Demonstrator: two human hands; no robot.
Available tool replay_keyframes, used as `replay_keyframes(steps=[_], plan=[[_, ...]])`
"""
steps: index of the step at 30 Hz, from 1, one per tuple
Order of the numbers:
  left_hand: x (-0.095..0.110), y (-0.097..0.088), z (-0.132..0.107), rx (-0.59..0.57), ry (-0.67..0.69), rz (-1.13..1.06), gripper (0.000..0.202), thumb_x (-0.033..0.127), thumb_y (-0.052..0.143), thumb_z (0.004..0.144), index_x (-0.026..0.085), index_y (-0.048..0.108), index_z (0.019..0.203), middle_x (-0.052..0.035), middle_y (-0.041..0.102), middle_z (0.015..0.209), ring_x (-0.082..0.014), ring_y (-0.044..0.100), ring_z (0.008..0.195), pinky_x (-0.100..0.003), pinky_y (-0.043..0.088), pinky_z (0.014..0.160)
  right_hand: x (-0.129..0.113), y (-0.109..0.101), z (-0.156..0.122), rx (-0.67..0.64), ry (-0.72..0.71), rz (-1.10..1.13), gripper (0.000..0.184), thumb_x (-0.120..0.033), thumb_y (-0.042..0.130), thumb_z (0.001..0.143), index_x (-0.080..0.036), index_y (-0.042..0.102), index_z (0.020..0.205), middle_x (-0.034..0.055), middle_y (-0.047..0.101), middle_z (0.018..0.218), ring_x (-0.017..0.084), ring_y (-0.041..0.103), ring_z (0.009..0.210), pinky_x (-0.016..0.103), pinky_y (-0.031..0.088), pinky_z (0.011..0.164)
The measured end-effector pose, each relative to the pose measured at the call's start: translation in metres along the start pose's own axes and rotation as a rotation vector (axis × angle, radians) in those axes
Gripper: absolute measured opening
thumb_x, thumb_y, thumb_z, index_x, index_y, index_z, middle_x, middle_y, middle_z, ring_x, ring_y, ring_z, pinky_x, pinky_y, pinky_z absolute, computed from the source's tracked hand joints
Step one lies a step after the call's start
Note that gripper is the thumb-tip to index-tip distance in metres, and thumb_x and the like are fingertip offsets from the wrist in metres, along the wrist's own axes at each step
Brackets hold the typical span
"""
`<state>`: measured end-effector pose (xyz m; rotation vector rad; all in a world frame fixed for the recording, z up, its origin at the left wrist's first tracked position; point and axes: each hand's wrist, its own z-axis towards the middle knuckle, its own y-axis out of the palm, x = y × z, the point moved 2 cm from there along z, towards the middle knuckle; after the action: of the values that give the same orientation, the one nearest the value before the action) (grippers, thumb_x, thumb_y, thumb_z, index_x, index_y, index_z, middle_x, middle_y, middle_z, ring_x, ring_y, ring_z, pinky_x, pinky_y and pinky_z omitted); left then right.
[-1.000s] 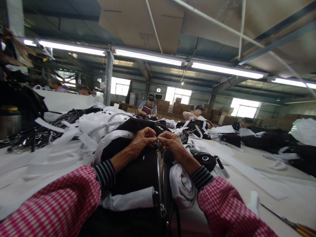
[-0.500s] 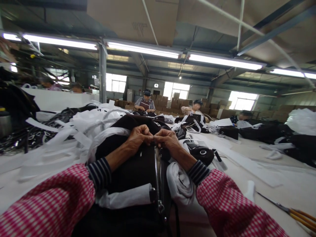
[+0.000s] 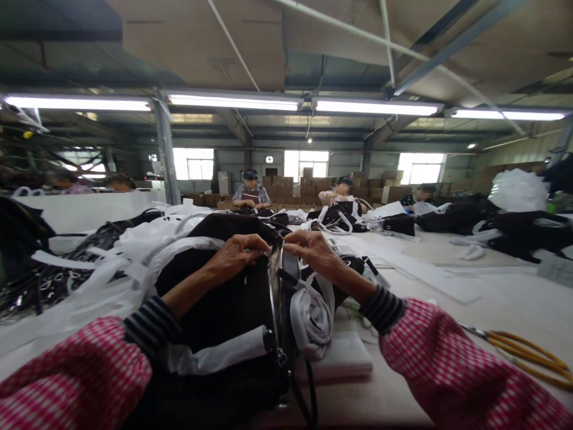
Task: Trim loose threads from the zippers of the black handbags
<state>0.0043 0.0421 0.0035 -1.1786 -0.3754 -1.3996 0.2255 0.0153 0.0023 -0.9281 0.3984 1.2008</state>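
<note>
Left hand (image 3: 237, 258) and right hand (image 3: 319, 252) pinch the black bag's (image 3: 215, 298) parted, silver-toothed zipper (image 3: 274, 316).

A black bag (image 3: 215, 304) lies by the near edge of the worktop (image 3: 371, 400), its silver zipper (image 3: 274, 310) parted above the slider (image 3: 281, 357).

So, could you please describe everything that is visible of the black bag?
The black bag looks soft, like matt fabric, and lies bulging on the pale table. A silver-toothed zipper runs down it, its rows of teeth parted above the slider. The left hand and right hand seem to touch the zipper's far end. A white-wrapped piece lies across the front, and a white roll sits at its right side. The bag's lower part is too dark to tell.
</note>
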Motion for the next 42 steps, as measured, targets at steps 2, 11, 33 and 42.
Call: replay_keyframes(steps=[2, 11, 33, 42], plan=[[0.025, -0.001, -0.018, -0.144, 0.157, 0.281, 0.030, 0.009, 0.062, 0.078, 0.027, 0.081, 0.093, -0.0036, 0.076, 0.116, -0.0261, 0.067, 0.110, -0.034, 0.053, 0.092, -0.016, -0.028, -0.040, 0.131, -0.118, -0.169, 0.019, -0.039, 0.072, 0.090, -0.021, 0.077, 0.093, 0.0065, 0.074, 0.094, 0.021, 0.064, 0.085, 0.035, 0.050, 0.078], [0.048, 0.034, -0.073, -0.430, 0.492, 0.990, 0.051, -0.004, 0.043, 0.085, 0.029, 0.071, 0.112, -0.0010, 0.058, 0.147, -0.0246, 0.055, 0.129, -0.036, 0.051, 0.099, 0.000, -0.001, -0.177, -0.176, -0.297, -0.665, 0.071, -0.021, 0.073, 0.088, -0.029, 0.047, 0.152, 0.0110, 0.043, 0.160, 0.033, 0.047, 0.132, 0.049, 0.048, 0.106], [0.043, 0.018, -0.060, -0.236, 0.245, 1.082, 0.034, 0.005, 0.038, 0.088, 0.023, 0.062, 0.104, -0.0042, 0.069, 0.103, -0.0218, 0.067, 0.094, -0.033, 0.048, 0.081, -0.035, -0.011, -0.058, -0.228, -0.173, -0.664, 0.034, -0.024, 0.083, 0.074, -0.023, 0.075, 0.107, 0.0040, 0.071, 0.108, 0.025, 0.052, 0.099, 0.032, 0.036, 0.079], [0.056, 0.001, -0.081, -0.113, 0.177, 1.007, 0.032, 0.027, 0.052, 0.094, 0.027, 0.060, 0.125, -0.0072, 0.074, 0.118, -0.0299, 0.069, 0.113, -0.046, 0.052, 0.098, 0.004, 0.003, -0.058, 0.011, -0.047, -0.338, 0.031, -0.028, 0.093, 0.066, -0.020, 0.073, 0.089, 0.0021, 0.068, 0.099, 0.025, 0.054, 0.104, 0.036, 0.039, 0.090]])
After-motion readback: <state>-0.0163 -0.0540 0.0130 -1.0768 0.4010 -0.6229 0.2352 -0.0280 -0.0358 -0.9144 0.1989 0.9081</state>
